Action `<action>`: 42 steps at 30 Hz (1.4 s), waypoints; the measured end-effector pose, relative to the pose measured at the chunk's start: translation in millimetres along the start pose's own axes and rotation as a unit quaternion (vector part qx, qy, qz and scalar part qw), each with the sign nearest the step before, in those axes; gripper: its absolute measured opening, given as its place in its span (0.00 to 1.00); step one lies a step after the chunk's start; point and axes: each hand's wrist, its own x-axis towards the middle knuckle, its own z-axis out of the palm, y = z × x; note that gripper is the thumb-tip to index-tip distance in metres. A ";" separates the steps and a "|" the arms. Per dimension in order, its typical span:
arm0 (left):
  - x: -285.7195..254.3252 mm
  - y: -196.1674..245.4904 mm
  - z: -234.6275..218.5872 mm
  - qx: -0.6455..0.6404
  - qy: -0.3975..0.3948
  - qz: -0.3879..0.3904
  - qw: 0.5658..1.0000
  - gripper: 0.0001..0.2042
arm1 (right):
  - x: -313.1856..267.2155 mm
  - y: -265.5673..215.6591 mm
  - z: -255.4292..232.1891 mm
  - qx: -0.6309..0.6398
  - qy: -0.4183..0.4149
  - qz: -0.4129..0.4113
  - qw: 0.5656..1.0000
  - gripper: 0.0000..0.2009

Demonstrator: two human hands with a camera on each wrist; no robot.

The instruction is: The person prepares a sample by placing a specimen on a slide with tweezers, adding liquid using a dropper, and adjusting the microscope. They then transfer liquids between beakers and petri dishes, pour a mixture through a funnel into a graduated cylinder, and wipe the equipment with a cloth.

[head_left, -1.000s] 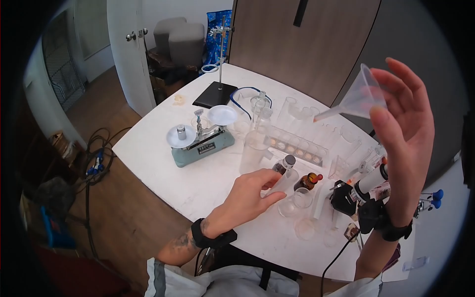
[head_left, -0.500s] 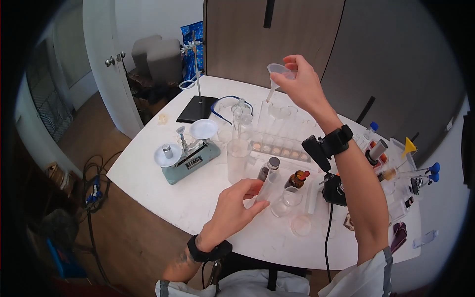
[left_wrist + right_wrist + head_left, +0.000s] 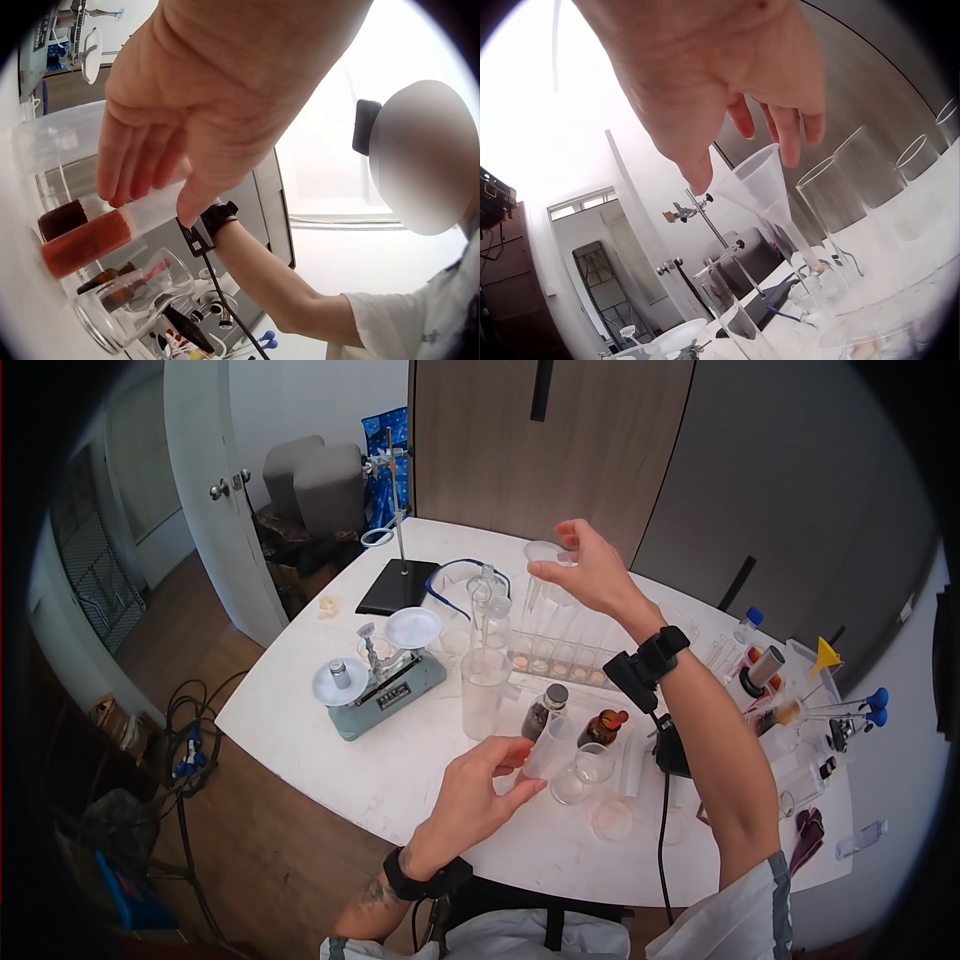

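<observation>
In the head view my left hand (image 3: pixel 475 785) holds a clear cylindrical container (image 3: pixel 546 748), with fingers on one side and thumb on the other. The left wrist view shows reddish-brown contents (image 3: pixel 86 244) in its lower part. A dark capped bottle (image 3: pixel 545 710) and a brown dropper bottle (image 3: pixel 603 727) with a red top stand close by. Farther back, my right hand (image 3: pixel 598 572) hovers at a translucent funnel (image 3: pixel 543 550) whose stem points down among upright glass tubes. In the right wrist view the thumb is apart from the funnel's rim, and the fingertips overlap its far side.
A green balance (image 3: pixel 385 695) with white pans stands left of a tall translucent cylinder (image 3: pixel 486 700). Behind are a black-based ring stand (image 3: pixel 400 590) and blue-edged goggles (image 3: pixel 450 572). Glass beakers (image 3: pixel 572 785) sit beside the left hand; a black cable (image 3: pixel 663 840) runs down at right.
My right hand has carried the funnel left and then down to the glass tubes, its thumb now parted from the rim. The left hand stays at the container. The view has turned right.
</observation>
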 end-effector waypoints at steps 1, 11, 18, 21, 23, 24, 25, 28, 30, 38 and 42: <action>-0.2 -0.9 0.0 -0.002 -0.001 0.000 1.000 0.21 | -1.0 0.1 0.2 0.000 -0.010 0.001 1.000 0.41; -2.6 -0.4 -2.5 0.004 -0.006 -0.018 1.000 0.21 | 18.9 9.5 9.7 -0.082 -0.103 0.023 0.991 0.52; -4.0 -3.8 -4.4 0.009 -0.004 -0.018 1.000 0.20 | 25.9 17.0 9.3 -0.020 -0.094 0.048 0.994 0.52; -4.2 -3.3 -4.7 0.008 -0.003 -0.017 1.000 0.20 | 26.7 23.4 14.9 -0.016 -0.069 0.037 0.997 0.51; -4.1 -3.3 -4.6 0.014 -0.006 -0.020 1.000 0.21 | 24.5 22.1 15.0 -0.017 -0.061 0.033 0.997 0.50; -3.8 -3.8 -4.4 0.017 -0.007 -0.022 1.000 0.22 | 24.4 21.8 14.6 -0.017 -0.065 0.032 0.997 0.49; -3.9 -4.3 -3.9 0.014 -0.005 -0.023 1.000 0.22 | 23.8 19.9 13.7 -0.018 -0.069 0.031 0.997 0.49; -4.5 -5.1 -3.4 0.008 -0.002 -0.030 1.000 0.22 | 26.1 18.0 12.2 -0.019 -0.062 0.025 0.998 0.48; -4.0 -4.0 -4.4 0.008 -0.007 -0.037 0.999 0.22 | 28.2 14.0 8.5 -0.018 -0.061 0.024 0.998 0.48; -3.1 -2.6 -8.9 0.005 0.005 -0.037 0.999 0.23 | 38.2 -8.7 -19.5 -0.035 -0.024 -0.007 0.999 0.48; -2.1 -0.8 -14.6 -0.005 0.013 -0.050 0.999 0.23 | 40.1 -21.8 -44.3 -0.038 -0.001 -0.029 0.999 0.49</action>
